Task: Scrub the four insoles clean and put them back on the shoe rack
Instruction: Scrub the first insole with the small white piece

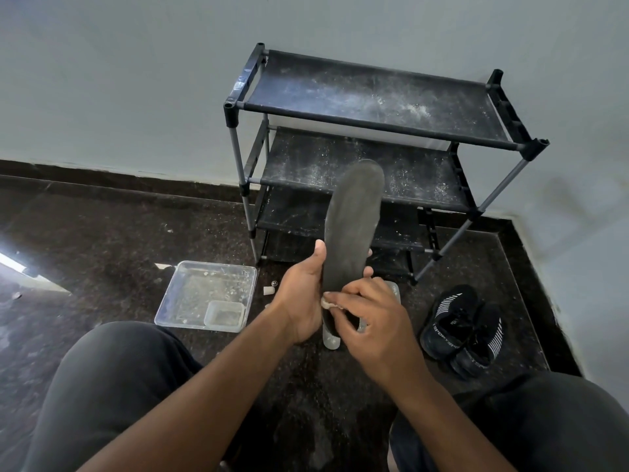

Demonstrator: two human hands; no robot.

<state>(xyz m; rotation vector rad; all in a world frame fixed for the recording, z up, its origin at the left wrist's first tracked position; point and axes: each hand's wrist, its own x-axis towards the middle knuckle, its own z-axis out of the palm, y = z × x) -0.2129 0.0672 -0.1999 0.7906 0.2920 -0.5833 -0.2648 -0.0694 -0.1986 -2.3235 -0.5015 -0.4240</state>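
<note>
Currently: insole [352,226], dark, raised before the shoe rack [374,107]; your left hand [301,296] curls round its edge to steady it. Your right hand [371,313] pinches a pale scrubber [327,304] against the heel end. More insoles [332,338] lie on the floor beneath, presumably awaiting their turn.

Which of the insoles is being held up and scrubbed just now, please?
The dark grey insole, gripped by the left hand; the light grey one lies on the floor beneath.
</note>
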